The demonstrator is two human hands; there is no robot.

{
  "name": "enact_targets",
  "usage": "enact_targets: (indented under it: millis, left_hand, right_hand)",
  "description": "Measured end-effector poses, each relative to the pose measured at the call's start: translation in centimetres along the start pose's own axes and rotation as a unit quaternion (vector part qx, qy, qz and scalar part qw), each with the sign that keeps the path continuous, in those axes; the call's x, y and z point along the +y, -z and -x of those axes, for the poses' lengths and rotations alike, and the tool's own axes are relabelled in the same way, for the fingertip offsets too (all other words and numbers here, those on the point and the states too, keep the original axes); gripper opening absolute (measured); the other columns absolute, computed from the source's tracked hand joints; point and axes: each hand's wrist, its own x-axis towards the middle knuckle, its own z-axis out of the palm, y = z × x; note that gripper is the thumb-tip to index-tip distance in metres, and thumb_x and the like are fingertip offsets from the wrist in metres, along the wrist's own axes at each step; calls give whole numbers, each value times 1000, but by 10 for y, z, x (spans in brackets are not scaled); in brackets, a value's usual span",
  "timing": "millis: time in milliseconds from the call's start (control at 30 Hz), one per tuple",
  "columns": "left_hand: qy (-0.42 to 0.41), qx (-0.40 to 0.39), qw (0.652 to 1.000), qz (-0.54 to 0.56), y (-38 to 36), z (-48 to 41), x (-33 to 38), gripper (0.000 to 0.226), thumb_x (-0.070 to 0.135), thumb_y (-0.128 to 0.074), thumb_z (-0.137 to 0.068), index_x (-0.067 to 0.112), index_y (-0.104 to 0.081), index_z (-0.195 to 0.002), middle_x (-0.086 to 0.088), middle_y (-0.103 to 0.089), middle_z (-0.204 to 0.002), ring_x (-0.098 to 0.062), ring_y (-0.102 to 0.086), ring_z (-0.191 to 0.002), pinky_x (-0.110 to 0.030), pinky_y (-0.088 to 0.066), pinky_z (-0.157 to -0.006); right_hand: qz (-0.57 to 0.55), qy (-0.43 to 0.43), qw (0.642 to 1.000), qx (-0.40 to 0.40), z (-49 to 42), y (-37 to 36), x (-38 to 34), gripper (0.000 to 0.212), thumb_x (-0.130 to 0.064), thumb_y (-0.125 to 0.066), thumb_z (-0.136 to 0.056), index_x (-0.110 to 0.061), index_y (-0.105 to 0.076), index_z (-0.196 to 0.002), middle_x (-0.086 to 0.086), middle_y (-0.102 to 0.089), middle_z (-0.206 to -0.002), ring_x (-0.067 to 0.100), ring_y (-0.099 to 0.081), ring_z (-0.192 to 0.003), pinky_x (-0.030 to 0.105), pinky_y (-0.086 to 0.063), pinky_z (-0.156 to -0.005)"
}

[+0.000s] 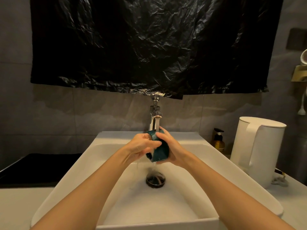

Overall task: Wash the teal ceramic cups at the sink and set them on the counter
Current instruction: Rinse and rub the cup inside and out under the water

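Observation:
A teal ceramic cup [160,151] is held over the white sink [214,156], right under the chrome faucet [155,113]. Water runs from the spout onto the cup and drips down toward the drain [155,179]. My right hand [169,146] grips the cup from the right side, fingers wrapped over its top. My left hand [141,146] lies against the cup's left side with its fingers curled on it, covering part of the rim. Only one cup is in view.
A white electric kettle [257,150] stands on the counter at the right, with an amber soap pump bottle [219,141] behind it. A black mat [33,168] lies on the counter at the left. Black plastic sheeting [149,47] hangs over the wall above the faucet.

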Motion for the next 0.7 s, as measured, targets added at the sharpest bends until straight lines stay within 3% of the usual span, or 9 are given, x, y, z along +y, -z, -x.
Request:
enact_targets:
  millis: [67,167,233,367,433,600,700]
  left_hand:
    - [-3,5,999,-33,-1,-1,-2,33,-6,-64,-83,-3,-57,-115,-17,-67,-108,-28,-65,-99,-31,-55,-81]
    - [0,7,999,-37,0,-2,-4,35,-6,-65,-82,-1,-56,-116,-15,-67,-109,-27,-64,-101,-31,-54,-83]
    - [-6,-1,1000,-26,3,-1,-5,33,-7,-64,-82,0,-58,-113,-13,-68,-107,-25,-65,-99,-28,-55,-79]
    - [-13,-6,999,-34,8,-4,-5,37,-8,-64,-81,-2,-57,-117,-16,-67,-111,-29,-64,-106,-39,-51,-94]
    - [-16,-13,999,-46,9,-6,-5,40,-6,-65,-81,0,-57,-119,-14,-67,-113,-28,-63,-108,-42,-47,-99]
    - [-17,-21,998,-48,11,-5,-7,45,-5,-67,-80,3,-54,-122,-14,-65,-116,-27,-63,-108,-37,-50,-95]
    - [-25,-45,995,-84,12,-3,-7,49,-6,-68,-78,7,-54,-123,-12,-65,-117,-25,-63,-108,-36,-52,-92]
  right_hand:
    - [5,-2,999,35,-1,-4,-1,41,-50,-56,-90,-48,-43,-129,3,-55,-126,28,-57,-110,56,-52,-86]
    - [-50,-27,997,58,1,-7,-1,28,-54,-40,-95,-43,-53,-118,5,-58,-120,26,-58,-103,52,-52,-88]
    - [-63,-8,998,26,0,-5,1,33,-50,-37,-98,-44,-49,-128,6,-57,-125,27,-58,-108,50,-52,-89]
    - [-4,46,999,-7,0,-4,2,64,-41,-64,-86,-45,-31,-141,2,-53,-129,24,-59,-110,42,-57,-82]
    - [-8,47,999,10,1,-8,1,58,-42,-59,-90,-47,-30,-140,0,-51,-129,21,-58,-107,39,-57,-76]
    - [-68,4,997,37,-1,-11,0,39,-46,-39,-99,-46,-38,-138,4,-54,-132,28,-56,-112,47,-55,-80]
    - [-122,-95,988,28,4,-10,-5,43,-61,-40,-92,-33,-58,-119,9,-61,-120,31,-56,-111,52,-48,-91]
